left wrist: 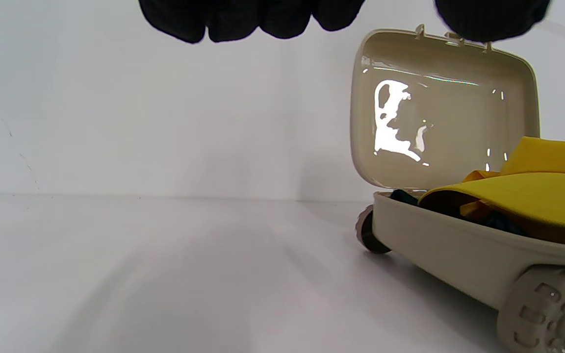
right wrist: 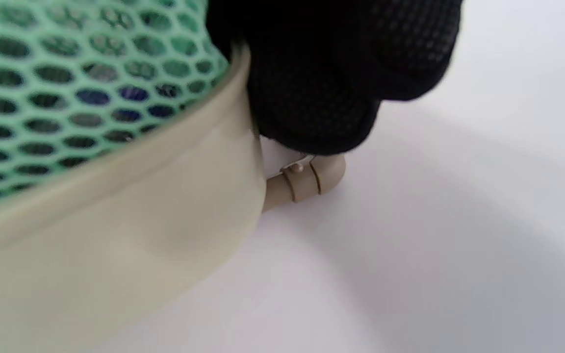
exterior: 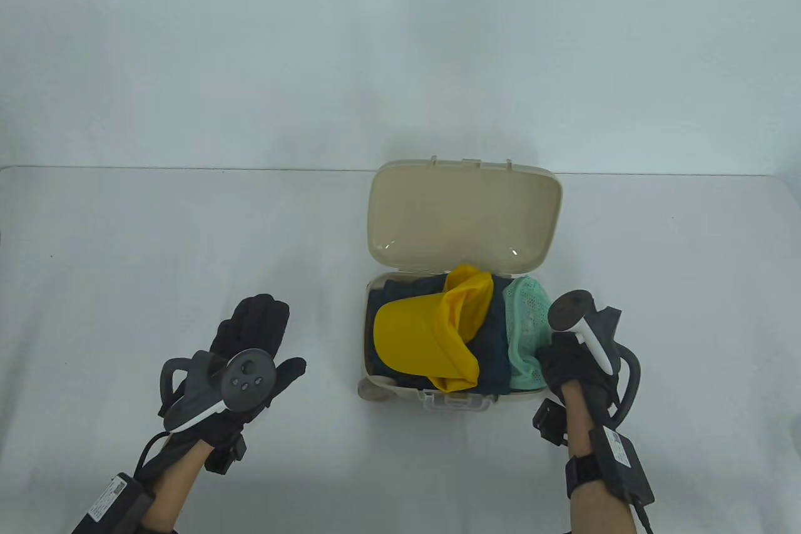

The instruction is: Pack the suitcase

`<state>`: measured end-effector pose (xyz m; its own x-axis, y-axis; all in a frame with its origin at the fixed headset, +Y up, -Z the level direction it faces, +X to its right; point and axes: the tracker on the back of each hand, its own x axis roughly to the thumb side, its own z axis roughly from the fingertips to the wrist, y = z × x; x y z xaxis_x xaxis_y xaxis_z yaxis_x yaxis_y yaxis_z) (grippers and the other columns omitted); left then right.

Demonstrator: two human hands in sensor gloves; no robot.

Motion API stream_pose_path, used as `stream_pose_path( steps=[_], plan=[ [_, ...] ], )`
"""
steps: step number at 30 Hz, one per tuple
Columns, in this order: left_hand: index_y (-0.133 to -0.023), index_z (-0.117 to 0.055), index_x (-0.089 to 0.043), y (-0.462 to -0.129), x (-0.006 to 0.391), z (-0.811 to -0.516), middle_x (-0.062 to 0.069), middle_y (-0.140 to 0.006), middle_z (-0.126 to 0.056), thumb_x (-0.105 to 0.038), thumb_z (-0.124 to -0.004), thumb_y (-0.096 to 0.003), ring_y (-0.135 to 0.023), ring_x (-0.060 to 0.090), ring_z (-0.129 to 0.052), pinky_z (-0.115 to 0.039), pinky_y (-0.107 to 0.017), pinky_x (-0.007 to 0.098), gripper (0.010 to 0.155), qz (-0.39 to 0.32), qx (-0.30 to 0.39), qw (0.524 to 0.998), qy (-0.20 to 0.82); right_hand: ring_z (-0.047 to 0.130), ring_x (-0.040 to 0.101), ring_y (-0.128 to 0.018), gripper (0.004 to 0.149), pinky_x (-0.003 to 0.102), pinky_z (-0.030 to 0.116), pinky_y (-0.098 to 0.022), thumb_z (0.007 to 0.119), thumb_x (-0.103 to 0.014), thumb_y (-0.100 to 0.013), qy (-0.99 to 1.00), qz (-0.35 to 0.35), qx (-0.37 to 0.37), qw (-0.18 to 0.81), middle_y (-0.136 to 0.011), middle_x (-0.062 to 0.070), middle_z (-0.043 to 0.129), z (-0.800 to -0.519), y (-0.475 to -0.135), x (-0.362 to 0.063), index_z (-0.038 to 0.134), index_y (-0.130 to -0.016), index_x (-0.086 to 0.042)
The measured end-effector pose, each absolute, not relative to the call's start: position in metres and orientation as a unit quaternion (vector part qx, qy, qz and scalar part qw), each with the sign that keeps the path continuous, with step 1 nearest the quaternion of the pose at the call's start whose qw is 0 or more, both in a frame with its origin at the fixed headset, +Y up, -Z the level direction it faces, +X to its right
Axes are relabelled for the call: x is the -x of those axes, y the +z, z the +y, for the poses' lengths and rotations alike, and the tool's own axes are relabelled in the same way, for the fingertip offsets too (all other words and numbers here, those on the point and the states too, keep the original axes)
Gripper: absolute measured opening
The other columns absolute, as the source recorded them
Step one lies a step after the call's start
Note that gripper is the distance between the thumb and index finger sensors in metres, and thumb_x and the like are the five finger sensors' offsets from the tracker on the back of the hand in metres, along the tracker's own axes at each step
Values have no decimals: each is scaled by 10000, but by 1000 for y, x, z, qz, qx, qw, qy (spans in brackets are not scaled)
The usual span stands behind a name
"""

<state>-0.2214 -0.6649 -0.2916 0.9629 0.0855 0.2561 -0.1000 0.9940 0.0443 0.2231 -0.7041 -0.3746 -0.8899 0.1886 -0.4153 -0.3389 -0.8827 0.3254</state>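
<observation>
surface (exterior: pixel 156 233): white, meeting plain white wall (exterior: pixel 250 46) | suitcase (exterior: pixel 438 399): lying open | left hand (exterior: pixel 250 340): fingers spreading | right hand (exterior: pixel 572 365): fingers seemingly gripping suitcase rim

The suitcase (exterior: pixel 460 399) looks like smooth beige plastic, and its lid (left wrist: pixel 444 113) is glossy inside. The yellow cap (exterior: pixel 432 333) is matt cloth. The green piece (right wrist: pixel 66 73) is open mesh. The gloves (exterior: pixel 253 324) are black knit fabric.
</observation>
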Motion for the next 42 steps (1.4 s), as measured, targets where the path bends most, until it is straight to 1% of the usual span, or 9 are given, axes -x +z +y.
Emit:
stream_pose_path(
  steps=[9,13,18,21,24,27,33,37,42],
  plan=[
    [-1167,-288,-188,-292,220,-664,132,-1233,-318,-600,-602,-511,-1150,400,-396,-470,-818,522,836,-135,-29,989,56,1034,105,-371,554,234,903,-278,768,-390,-531,953,222,118,167,-611,71,982,-708,-371,-174,717,-977,-64],
    [-1168,-279,-190,-290,217,-657,132,-1235,-310,-607,-601,-510,-1152,401,-388,-464,-820,523,843,-149,-32,986,65,1037,149,-452,587,259,904,-325,747,-410,-538,949,244,100,170,-691,73,964,-704,-373,-174,688,-1002,-55],
    [-1176,-263,-193,-293,206,-638,145,-1243,-296,-637,-613,-498,-1158,419,-371,-456,-823,542,882,-182,-16,980,83,1023,224,-515,644,294,891,-354,688,-465,-564,961,190,86,179,-777,112,931,-659,-369,-189,638,-1038,-32],
    [-1177,-243,-203,-307,179,-626,140,-1249,-283,-652,-622,-487,-1165,420,-360,-456,-826,551,906,-216,9,974,59,1027,231,-529,672,285,899,-353,654,-501,-565,968,148,58,193,-796,121,928,-628,-364,-183,635,-1040,-26],
    [-1174,-217,-212,-322,151,-626,139,-1252,-272,-669,-625,-471,-1169,421,-356,-462,-827,559,934,-241,43,969,39,1041,261,-544,742,287,915,-344,619,-556,-561,964,144,27,220,-828,159,924,-617,-362,-168,624,-1047,5],
    [-1168,-161,-210,-342,116,-641,148,-1249,-232,-691,-634,-449,-1166,440,-331,-457,-824,575,985,-260,109,959,9,1038,320,-596,836,323,926,-364,597,-603,-544,968,162,6,190,-896,215,880,-623,-363,-142,570,-1068,48],
    [-1152,-90,-222,-362,78,-673,164,-1239,-151,-719,-655,-414,-1165,469,-309,-474,-810,621,1054,-265,172,948,-44,1003,423,-678,918,381,926,-406,592,-615,-540,962,213,14,169,-966,314,785,-652,-376,-118,462,-1086,112],
    [-1137,-51,-273,-369,67,-691,152,-1238,-118,-735,-644,-397,-1166,483,-327,-526,-776,675,1055,-259,176,944,-105,976,457,-710,913,401,917,-436,587,-592,-553,960,223,29,166,-981,340,746,-666,-385,-116,402,-1091,122],
    [-1092,-4,-356,-379,64,-717,150,-1241,-121,-744,-658,-385,-1162,503,-337,-520,-748,715,1038,-251,218,939,-91,934,487,-756,840,435,896,-477,565,-536,-583,944,244,34,218,-1006,363,683,-679,-394,-120,351,-1109,83]
  ],
)
